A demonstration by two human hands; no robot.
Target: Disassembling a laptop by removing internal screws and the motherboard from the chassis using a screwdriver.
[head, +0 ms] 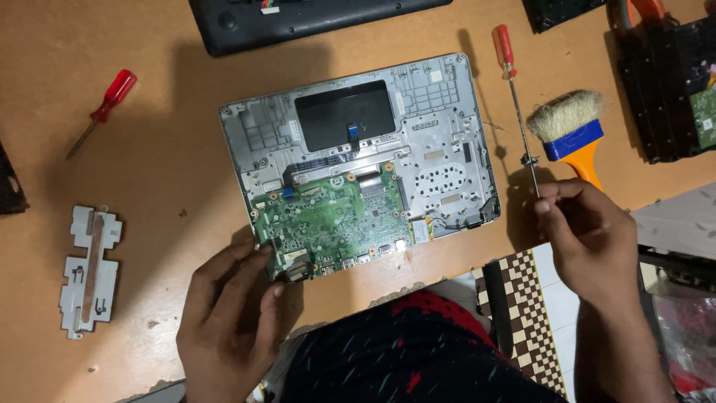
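Right hand (585, 224) closed around the tip end of a long screwdriver (517, 104), shaft pinched between thumb and fingertips, red handle pointing away over the brown table (149, 149), just beside a brush (570, 127) with blue band and orange handle. Left hand (227, 306) open, fingers spread flat, touching the near left corner of the opened silver laptop base (440, 142) beside its green circuit board (332, 220). Well apart to the left: 1 small red screwdriver (104, 108) and 1 white metal bracket (89, 269).
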